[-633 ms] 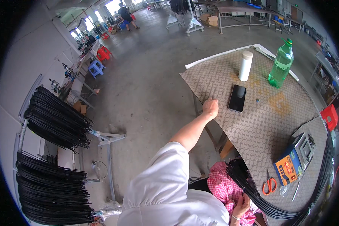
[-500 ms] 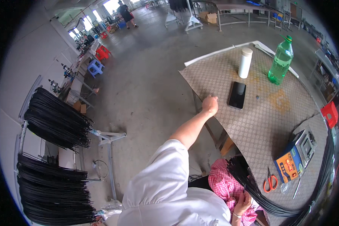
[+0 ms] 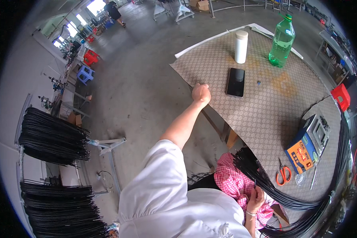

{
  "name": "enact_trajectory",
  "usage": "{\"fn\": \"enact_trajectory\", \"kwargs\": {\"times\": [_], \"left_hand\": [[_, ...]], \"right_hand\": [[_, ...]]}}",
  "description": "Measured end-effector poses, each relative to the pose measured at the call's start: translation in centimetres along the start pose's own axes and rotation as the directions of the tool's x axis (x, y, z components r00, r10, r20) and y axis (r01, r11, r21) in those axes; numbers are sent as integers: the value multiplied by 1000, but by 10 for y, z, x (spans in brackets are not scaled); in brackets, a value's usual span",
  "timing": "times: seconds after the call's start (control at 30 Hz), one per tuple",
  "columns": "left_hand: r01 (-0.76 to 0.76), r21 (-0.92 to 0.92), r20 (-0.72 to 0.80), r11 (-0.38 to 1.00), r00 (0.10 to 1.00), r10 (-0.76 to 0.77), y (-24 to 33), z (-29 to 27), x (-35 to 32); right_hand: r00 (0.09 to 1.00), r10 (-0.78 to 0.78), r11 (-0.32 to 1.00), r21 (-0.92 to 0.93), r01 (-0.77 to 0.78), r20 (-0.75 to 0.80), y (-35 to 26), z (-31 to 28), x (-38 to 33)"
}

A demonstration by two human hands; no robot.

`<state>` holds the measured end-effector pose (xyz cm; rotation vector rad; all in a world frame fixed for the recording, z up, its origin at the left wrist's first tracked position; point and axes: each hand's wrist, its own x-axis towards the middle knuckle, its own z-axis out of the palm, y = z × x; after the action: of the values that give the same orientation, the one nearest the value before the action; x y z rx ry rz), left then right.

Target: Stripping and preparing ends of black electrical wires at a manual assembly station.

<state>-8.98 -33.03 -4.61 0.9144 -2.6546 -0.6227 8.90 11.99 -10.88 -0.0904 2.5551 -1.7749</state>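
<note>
My left arm reaches out, and my left hand [image 3: 201, 93] lies curled closed at the left edge of the table [image 3: 261, 119]. What it holds, if anything, is hidden. Low in the view my right hand [image 3: 255, 199] is closed in a pinch. A thin black piece [image 3: 255, 183], like a cable end, sticks up from its fingers. Beside that hand a bundle of black cables [image 3: 283, 201] runs over the near table edge and curves along the right side. Pink checked cloth [image 3: 227, 173] lies on my lap under the bundle's ends.
On the table stand a white bottle [image 3: 240, 47] and a green bottle [image 3: 282, 43]. A phone [image 3: 235, 82], orange-handled scissors [image 3: 283, 175] and an orange-blue box [image 3: 301, 155] are there too. Black cables hang on a rack [image 3: 53, 135] at left. A person [image 3: 113, 12] stands far off.
The view has shifted, so the table and its objects sit further left and higher. My left hand stays curled at the table edge; my right hand still pinches beside the cables.
</note>
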Motion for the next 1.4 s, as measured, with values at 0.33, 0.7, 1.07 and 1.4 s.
{"fn": "enact_trajectory", "kwargs": {"times": [0.33,0.7,1.07,1.4], "left_hand": [[14,122,139,992,990,-31,14,6,17],[-112,-13,-24,994,993,112,-2,20,-20],[-139,172,32,975,990,136,15,27,-23],[-156,193,41,969,988,150,20,28,-20]], "right_hand": [[988,-151,985,-93,149,-19,-11,4,4],[967,-253,958,-146,247,-23,-4,3,3],[959,-279,953,-129,273,-37,-10,4,0],[963,-270,952,-154,264,-17,-4,2,0]]}}
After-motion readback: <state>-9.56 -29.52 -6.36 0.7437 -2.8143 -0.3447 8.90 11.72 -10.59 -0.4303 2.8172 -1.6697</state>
